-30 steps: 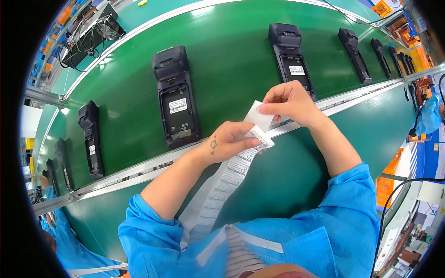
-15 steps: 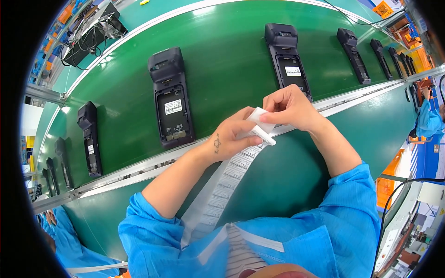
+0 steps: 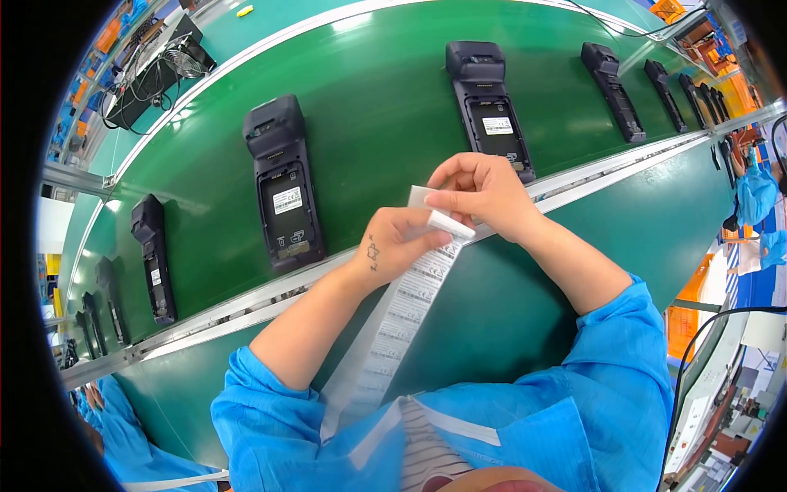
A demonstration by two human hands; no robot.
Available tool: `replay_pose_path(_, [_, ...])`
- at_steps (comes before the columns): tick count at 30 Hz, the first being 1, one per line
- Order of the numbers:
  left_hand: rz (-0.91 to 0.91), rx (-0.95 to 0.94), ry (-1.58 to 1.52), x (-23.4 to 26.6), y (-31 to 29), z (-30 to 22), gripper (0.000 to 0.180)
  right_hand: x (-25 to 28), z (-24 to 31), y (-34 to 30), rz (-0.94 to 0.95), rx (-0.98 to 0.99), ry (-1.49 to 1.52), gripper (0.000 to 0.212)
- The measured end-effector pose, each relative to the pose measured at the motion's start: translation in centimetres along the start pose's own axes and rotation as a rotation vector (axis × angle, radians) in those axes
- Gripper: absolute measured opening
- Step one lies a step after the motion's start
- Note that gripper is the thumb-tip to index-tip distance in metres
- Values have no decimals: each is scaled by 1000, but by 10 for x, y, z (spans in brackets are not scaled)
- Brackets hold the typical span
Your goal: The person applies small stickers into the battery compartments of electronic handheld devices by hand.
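Blue sleeves (image 3: 270, 406), two of them, come in at the bottom. One long white strip of labels (image 3: 402, 312) runs up from the chest to the left hand (image 3: 392, 248), whose thumb and finger pinch its folded part. The right hand's (image 3: 492, 197) thumb and finger pinch a white bit at its top. Both hands hide some of the metal rail (image 3: 615, 170). Past it, the green belt (image 3: 377, 123) holds two big dark gadgets (image 3: 285, 180), one more left, two right; others are too tiny to count. Farther off sits one black box with a fan (image 3: 156, 86).
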State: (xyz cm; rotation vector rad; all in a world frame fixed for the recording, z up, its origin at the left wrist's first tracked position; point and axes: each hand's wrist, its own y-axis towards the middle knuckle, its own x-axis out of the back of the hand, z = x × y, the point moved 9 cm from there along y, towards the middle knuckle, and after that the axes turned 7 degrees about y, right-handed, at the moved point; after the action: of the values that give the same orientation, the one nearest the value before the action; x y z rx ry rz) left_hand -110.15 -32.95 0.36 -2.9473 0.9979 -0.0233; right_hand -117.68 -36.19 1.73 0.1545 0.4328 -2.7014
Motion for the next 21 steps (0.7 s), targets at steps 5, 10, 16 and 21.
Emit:
replay_pose_path(5, [-94, 120, -208, 1, 6, 5, 16, 17, 3, 2, -65, 142, 145, 7])
replay_pose_path(10, [-13, 157, -226, -8, 7, 11, 15, 53, 31, -3, -381, 473, -227, 8])
replay_pose_path(16, [59, 164, -96, -16, 13, 9, 18, 149, 40, 27, -413, 254, -170, 12])
replay_pose_path(21, [63, 116, -15, -17, 17, 8, 19, 141, 32, 38, -330, 207, -278, 14])
